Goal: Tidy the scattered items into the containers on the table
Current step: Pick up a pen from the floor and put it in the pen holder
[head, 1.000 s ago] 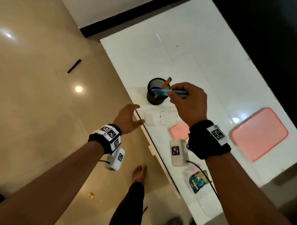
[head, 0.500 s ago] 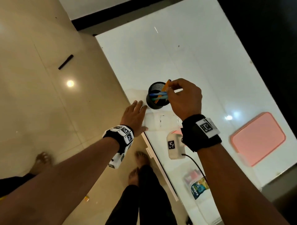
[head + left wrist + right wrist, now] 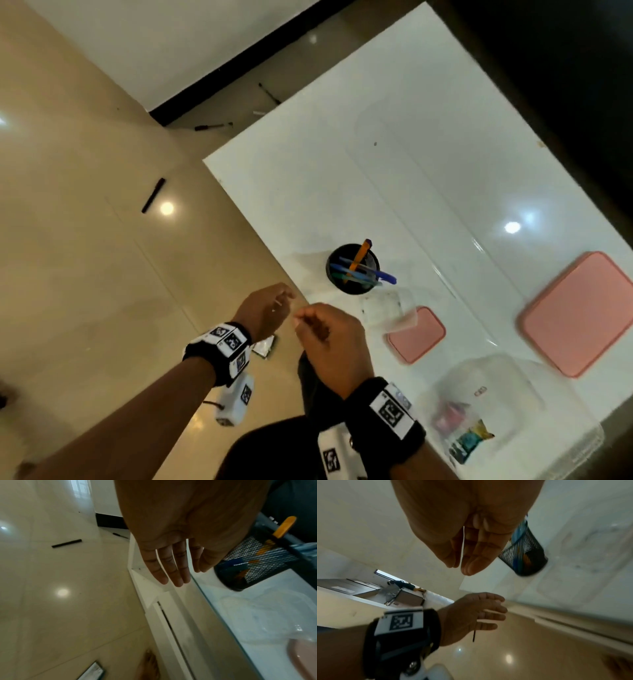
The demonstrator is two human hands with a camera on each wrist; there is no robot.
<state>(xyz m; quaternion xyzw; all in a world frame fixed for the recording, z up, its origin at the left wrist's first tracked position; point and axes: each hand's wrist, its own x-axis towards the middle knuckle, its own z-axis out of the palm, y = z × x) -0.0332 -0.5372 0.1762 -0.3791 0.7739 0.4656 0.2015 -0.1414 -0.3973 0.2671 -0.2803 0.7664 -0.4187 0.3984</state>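
Note:
A black mesh pen cup (image 3: 352, 270) stands near the table's left edge and holds an orange pen (image 3: 359, 255), a blue pen (image 3: 375, 273) and a green one. My right hand (image 3: 323, 329) hovers in front of the cup near the table edge, its fingers relaxed and empty; the right wrist view shows that hand (image 3: 471, 551) above and to the left of the cup (image 3: 525, 555). My left hand (image 3: 267, 308) is just off the edge with straight fingers (image 3: 171, 566), holding nothing, and the cup (image 3: 254, 563) is to its right.
On the white table (image 3: 376, 171) are a clear tub (image 3: 390, 308), a small pink lid (image 3: 421, 339), a large pink lid (image 3: 579, 311) and a clear container with snack packets (image 3: 479, 414). Black pens (image 3: 153, 195) and a packet (image 3: 265, 347) lie on the floor.
My right hand has let go of the blue pens, which now stand in the cup, and has drawn back towards me. My left hand has come off the table edge.

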